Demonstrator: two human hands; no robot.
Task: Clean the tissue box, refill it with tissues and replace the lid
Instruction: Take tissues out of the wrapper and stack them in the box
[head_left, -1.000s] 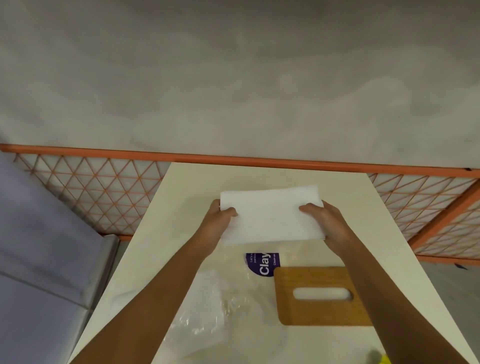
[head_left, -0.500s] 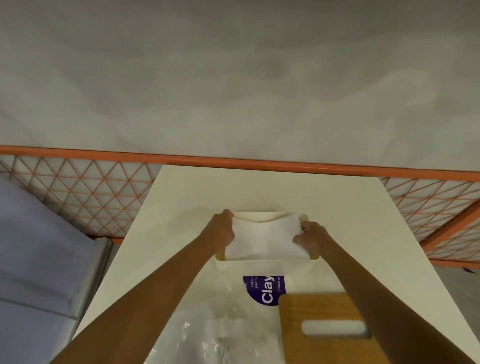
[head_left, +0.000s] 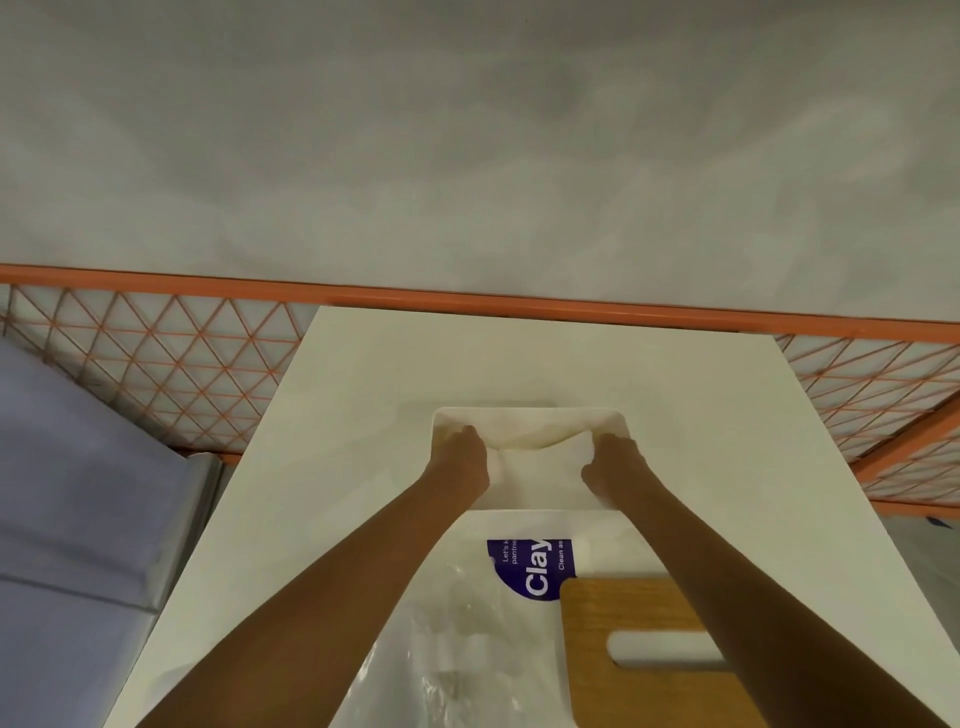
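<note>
Fingers of the left hand (head_left: 460, 460) and right hand (head_left: 615, 467) curled round the ends of the tissues (head_left: 540, 470), half sunk in the box (head_left: 530, 415) on the desk (head_left: 374, 415). Pressing both ends down evenly would likely seat them flat. Nearer lay a wrapper (head_left: 467, 649) and the lid (head_left: 587, 660); an orange fence (head_left: 156, 374) and a grey wall (head_left: 467, 156) stood behind.

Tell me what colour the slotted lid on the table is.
The lid is light brown with a wood grain, best seen in the head view.

left hand (head_left: 460, 460) | right hand (head_left: 615, 467) | forearms (head_left: 332, 597) bare to the frame's lower edge
</note>
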